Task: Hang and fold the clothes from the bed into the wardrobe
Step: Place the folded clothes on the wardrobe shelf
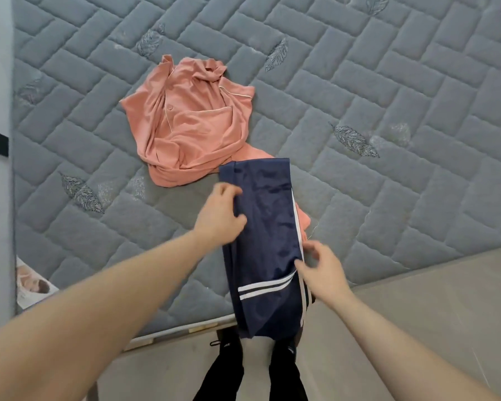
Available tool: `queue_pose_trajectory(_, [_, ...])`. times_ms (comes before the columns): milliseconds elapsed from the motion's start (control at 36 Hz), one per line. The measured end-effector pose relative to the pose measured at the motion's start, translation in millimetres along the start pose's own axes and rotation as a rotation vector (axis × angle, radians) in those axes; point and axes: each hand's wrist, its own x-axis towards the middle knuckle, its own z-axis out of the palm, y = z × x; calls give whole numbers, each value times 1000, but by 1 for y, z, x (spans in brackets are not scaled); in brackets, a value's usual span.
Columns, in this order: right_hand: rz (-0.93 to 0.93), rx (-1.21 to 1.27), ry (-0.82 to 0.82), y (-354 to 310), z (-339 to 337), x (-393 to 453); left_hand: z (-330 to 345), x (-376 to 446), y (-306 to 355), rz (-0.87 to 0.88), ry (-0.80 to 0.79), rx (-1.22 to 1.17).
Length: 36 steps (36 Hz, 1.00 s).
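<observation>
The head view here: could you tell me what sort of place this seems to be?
Most likely a bedroom at home. A grey quilted mattress fills the view, a crumpled pink pyjama top lies on it, and the person's left hand and right hand handle navy striped trousers at its edge.
</observation>
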Motion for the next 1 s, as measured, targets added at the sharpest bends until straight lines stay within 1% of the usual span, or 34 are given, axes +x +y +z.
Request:
queue_pose_trajectory(28, [9, 46, 20, -12, -3, 18, -6, 18, 2, -44, 30, -8])
queue_pose_trajectory(83, [34, 113, 37, -34, -7, 53, -13, 50, 5, -118, 34, 11])
queue_pose_trajectory(222, [30, 101, 51, -79, -6, 128, -14, 102, 1, -226, -63, 115])
queue_pose_trajectory(306, [20, 111, 41, -95, -3, 159, -15, 121, -6, -227, -178, 192])
queue_pose_trajectory(472, [50, 76, -56, -106, 2, 194, -19, 134, -11, -211, -242, 280])
queue_pose_trajectory(528, [59, 74, -73, -107, -1, 198, -24, 132, -12, -205, -299, 297])
queue_pose_trajectory(583, [54, 66, -99, -108, -5, 199, -29, 127, -10, -165, -341, 263])
queue_pose_trajectory(667, [13, -4, -121, -113, -15, 197, -35, 117, -4, 15, -323, 166])
queue_pose_trajectory(722, [-17, -4, -138, -117, -23, 194, -42, 111, 2, 101, -330, 117])
queue_pose_trajectory(806, [-52, 74, -256, -127, -36, 190, -60, 105, 13, 158, -334, 69])
queue_pose_trajectory(861, [-85, 72, -309, -138, -46, 186, -76, 98, 26, 214, -349, 32])
queue_pose_trajectory(944, [-224, -24, -277, -161, -66, 179, -98, 94, 41, 262, -320, 43])
queue_pose_trajectory(1000, [-313, -75, -182, -176, -80, 170, -113, 91, 50, 261, -246, 70])
